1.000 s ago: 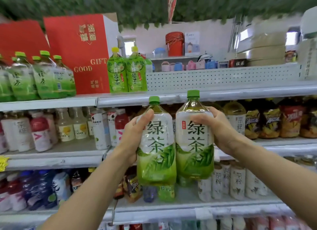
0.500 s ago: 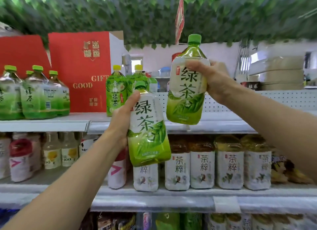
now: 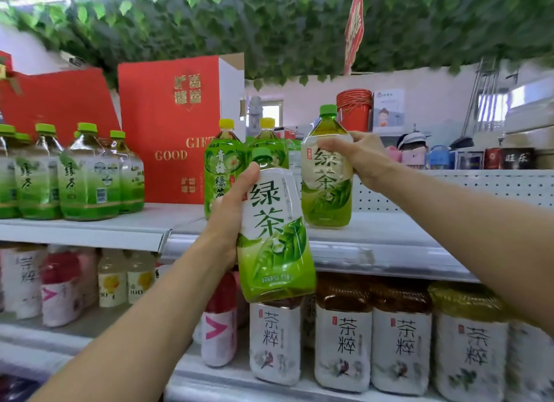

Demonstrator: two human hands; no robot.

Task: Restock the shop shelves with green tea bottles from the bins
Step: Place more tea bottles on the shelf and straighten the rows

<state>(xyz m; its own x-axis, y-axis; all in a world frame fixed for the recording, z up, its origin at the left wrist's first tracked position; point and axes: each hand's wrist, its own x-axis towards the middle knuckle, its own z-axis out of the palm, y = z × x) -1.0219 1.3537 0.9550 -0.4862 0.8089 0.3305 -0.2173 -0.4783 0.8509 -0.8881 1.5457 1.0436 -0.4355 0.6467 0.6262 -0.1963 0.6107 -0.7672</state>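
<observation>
Nearest, centre: left hand (image 3: 229, 221), fingers and thumb wrapped round the side of the near bottle (image 3: 274, 239) of green tea. Bottle held in the air, slightly tilted, in front of the top shelf's edge, its base hanging down before the row below.

Just beyond, to the right: right hand (image 3: 364, 158) gripping the shoulder of the far bottle (image 3: 326, 185), thumb across the label, fingers behind. Far bottle upright on the top shelf (image 3: 389, 236), base seemingly down on the surface, just right of two yellow-capped bottles (image 3: 224, 164).

Step in hand, judging by this: setting down the far bottle, nearly done, with the near bottle waiting its turn.

Next, likely: loosen the right grip without tipping the far bottle, then raise the near bottle over the shelf lip and stand it on the bare stretch alongside. Care needed: tall, full bottles, a one-handed side grip, close neighbours easy to knock.

Further left on the same shelf: a cluster of green-capped bottles (image 3: 87, 176), with a red gift box (image 3: 172, 125) behind. Below: a row of white-labelled tea bottles (image 3: 343, 341). Farthest: hanging leaves (image 3: 269, 26) overhead. Bins not in view.
</observation>
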